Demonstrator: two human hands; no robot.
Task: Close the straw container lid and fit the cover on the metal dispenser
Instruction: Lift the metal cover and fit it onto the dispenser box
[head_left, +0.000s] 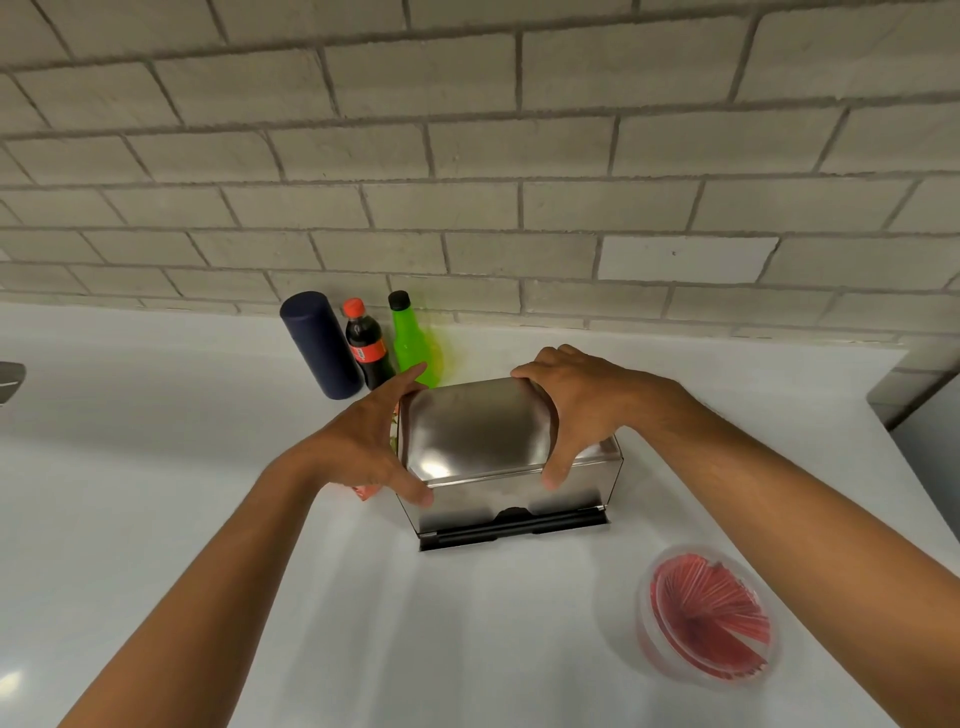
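Observation:
A shiny metal dispenser (519, 501) stands on the white counter, its black slot at the front bottom. On top of it rests a curved metal cover (475, 428), tilted a little to the left. My left hand (366, 441) grips the cover's left end, thumb at the front corner. My right hand (576, 402) clasps its right end, thumb down on the front edge. A round clear straw container (709, 616) full of red straws sits at the front right, with a clear lid over the straws.
Against the brick wall behind the dispenser stand a dark blue cylinder (319, 345), a cola bottle (366, 345) with a red cap and a green bottle (410, 338). A red packet (366, 491) peeks out under my left hand. The counter (156, 467) ends at the right by a grey edge.

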